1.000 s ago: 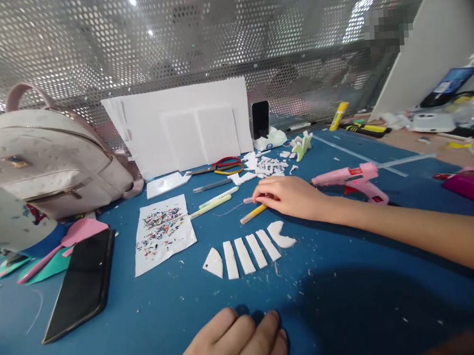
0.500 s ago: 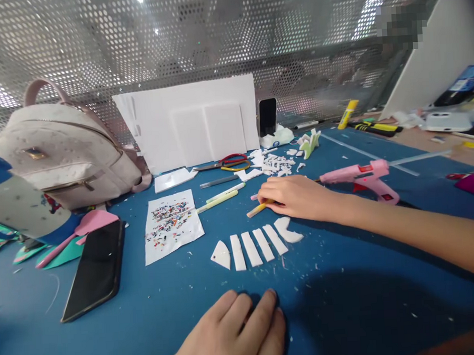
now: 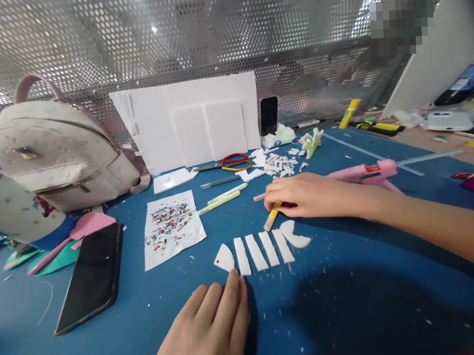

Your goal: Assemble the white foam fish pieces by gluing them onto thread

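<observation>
White foam pieces lie in a fish-shaped row on the blue table: a pointed head piece (image 3: 225, 258) with a small dark dot, several strips (image 3: 257, 253), and a notched tail piece (image 3: 294, 235). My left hand (image 3: 207, 325) lies with fingers stretched out, its index fingertip at the lower edge of the head piece, near the first strip. Beyond the tail piece, my right hand (image 3: 295, 195) has its fingers curled over a short yellow stick with a pale end (image 3: 273, 216). Part of the stick is hidden under the fingers. A pink glue gun (image 3: 374, 171) lies behind my right forearm.
Colourful bits cover a white paper sheet (image 3: 174, 239). Pens (image 3: 219, 202), scissors (image 3: 235, 162) and white foam scraps (image 3: 279, 163) lie behind the pieces. A black phone (image 3: 87, 283), a pale backpack (image 3: 56, 144) and a bottle (image 3: 19, 205) are at left; white boards (image 3: 158, 123) stand behind.
My left hand has moved forward and left to the head piece. My right hand has shifted slightly right, and the yellow stick has moved with it and turned. The view has shifted slightly.
</observation>
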The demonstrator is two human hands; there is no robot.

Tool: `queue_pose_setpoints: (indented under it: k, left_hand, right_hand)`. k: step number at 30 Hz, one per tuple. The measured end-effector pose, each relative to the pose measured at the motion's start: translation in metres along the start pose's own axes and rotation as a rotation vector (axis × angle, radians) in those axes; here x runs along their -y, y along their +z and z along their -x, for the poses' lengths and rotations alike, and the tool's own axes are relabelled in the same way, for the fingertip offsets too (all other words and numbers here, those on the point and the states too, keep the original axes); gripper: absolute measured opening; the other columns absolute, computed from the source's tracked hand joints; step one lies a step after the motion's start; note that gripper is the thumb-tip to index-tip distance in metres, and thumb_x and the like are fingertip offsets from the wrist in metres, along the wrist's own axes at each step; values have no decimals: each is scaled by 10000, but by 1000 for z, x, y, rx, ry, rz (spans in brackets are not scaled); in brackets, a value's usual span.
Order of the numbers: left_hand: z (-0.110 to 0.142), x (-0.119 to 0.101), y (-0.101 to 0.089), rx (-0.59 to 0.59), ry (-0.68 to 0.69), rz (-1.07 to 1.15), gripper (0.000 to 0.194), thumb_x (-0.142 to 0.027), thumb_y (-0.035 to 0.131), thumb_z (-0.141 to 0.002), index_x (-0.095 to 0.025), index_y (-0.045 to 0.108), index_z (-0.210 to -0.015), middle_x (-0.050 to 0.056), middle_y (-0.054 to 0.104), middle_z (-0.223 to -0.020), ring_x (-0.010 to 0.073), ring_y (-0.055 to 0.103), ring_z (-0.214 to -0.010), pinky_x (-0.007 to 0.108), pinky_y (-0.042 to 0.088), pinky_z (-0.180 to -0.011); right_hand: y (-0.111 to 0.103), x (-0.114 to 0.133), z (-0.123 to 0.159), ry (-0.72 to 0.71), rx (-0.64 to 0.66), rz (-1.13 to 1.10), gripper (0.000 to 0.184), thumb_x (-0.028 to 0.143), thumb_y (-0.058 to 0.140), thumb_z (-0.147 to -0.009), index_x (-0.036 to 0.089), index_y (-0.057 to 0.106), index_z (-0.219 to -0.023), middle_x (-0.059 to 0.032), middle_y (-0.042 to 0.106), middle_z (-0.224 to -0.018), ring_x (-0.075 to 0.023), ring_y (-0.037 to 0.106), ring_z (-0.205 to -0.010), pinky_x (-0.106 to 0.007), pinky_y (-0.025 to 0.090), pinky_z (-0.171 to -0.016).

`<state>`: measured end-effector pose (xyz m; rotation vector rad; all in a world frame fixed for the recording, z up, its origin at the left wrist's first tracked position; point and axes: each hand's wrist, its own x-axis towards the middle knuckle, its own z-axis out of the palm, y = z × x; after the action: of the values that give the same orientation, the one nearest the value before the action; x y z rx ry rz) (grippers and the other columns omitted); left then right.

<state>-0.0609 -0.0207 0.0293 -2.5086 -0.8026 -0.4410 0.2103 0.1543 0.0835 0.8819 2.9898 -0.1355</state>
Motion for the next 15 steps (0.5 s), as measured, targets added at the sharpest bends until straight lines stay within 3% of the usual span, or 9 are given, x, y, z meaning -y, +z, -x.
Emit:
queue_pose_setpoints:
  k: [3,8,15]
  left_hand:
    - [3,2,1,28,-6,22,346,-90,421,-980,-35,672,-1212,171,734,-1167,242,711,-744,356,609,-587]
    - [4,2,0,16,3,21,361,-121,397,-999,-68,684,-1210,146,724,-1210,236,701,-751,354,593,-592]
    - [0,3,2,7,-3,46,368,-118,373,-1022,-102,697,-1197,111,731,-1209,213,700,-766,332,581,-610]
  right_hand:
    - [1,2,-2,-18,25,18,171,99,517,-888,219,637,-911,-34,643,-962,-201,604,-913,-301,400,-688]
    - [-1,7,-2,-27,31,39,283,36,576,-746,219,616,-958,-17,616,-939,-186,591,-863,-288,369,-648]
    - [4,3,-8,-55,-91,94,82,125,574,-856,193,606,-888,-36,629,-847,-208,544,-816,-335,377,-724]
